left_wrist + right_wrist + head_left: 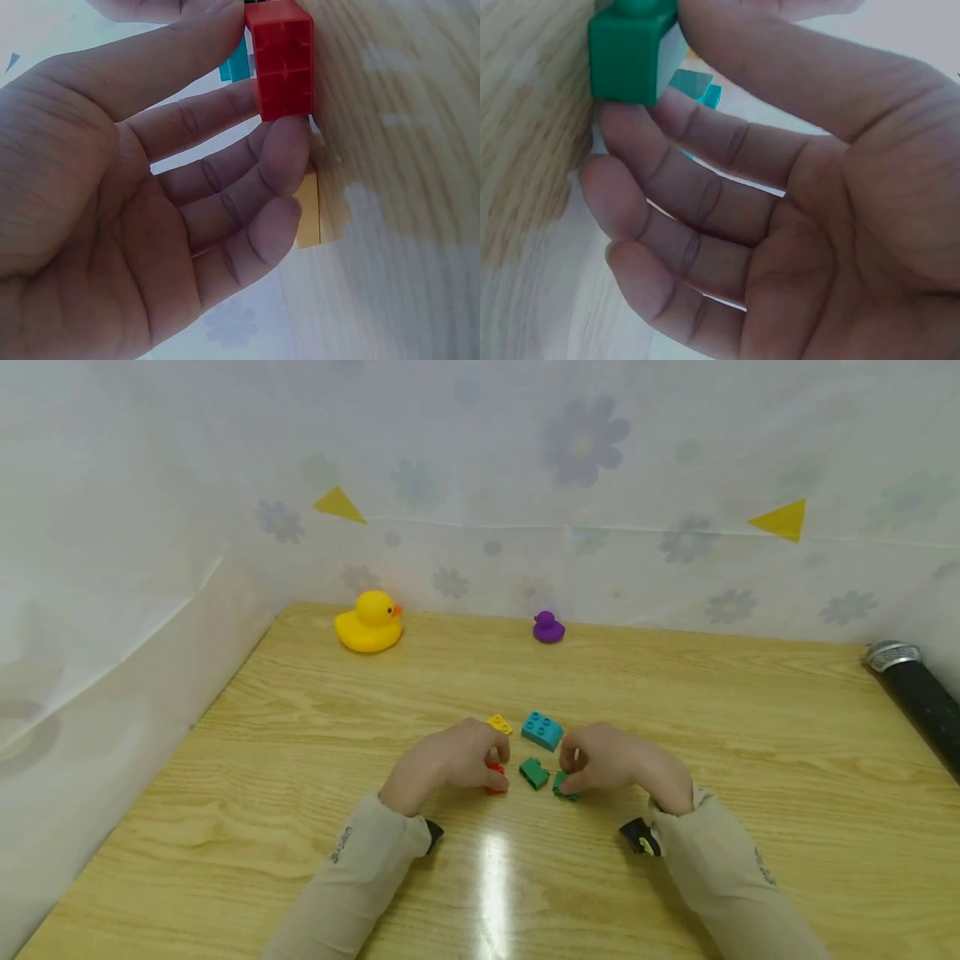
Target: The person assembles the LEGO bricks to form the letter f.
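A flower-printed white sheet (480, 443) hangs at twelve o'clock behind the wood-grain counter (247, 793), bearing a yellow triangle (339, 505) near half past ten and a second triangle (782, 521) at two. White sheeting (97, 635) drapes at nine; a light reflection (493, 893) glares at six.

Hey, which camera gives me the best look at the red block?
The left wrist view: the red block appears large there, mostly uncovered. The head view shows it small, partly hidden by the left hand; the right wrist view doesn't show it.
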Demonstrator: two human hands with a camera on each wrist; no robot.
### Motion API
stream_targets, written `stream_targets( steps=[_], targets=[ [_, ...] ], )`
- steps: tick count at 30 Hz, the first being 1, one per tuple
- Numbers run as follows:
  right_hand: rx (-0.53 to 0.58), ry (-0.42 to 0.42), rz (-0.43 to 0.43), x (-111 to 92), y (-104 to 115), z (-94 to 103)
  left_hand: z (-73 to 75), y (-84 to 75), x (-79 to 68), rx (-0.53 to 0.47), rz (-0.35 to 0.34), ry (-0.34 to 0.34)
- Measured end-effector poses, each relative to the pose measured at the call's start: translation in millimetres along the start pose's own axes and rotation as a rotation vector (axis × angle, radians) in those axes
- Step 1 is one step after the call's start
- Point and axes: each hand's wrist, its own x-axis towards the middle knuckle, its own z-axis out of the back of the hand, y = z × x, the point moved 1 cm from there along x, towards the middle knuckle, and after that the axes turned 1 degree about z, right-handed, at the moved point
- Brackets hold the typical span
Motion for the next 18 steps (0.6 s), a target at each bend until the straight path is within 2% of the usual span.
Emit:
stream_targets(
  steps=[7, 14, 18],
  targets=[
    [0.002, -0.009, -0.050, -2.8, -0.8, 3.0, 0.6, -0.8, -1.2, -0.003, 0.012, 0.004],
    [0.074, -0.001, -0.083, -6.3, -2.0, 4.6, 0.5, 0.2, -1.3, -0.004, 0.014, 0.005],
    [0.039, -0.004, -0.076, -8.4, -4.3, 7.6, 1.7, 1.6, -1.7, -0.006, 0.012, 0.004]
  ],
)
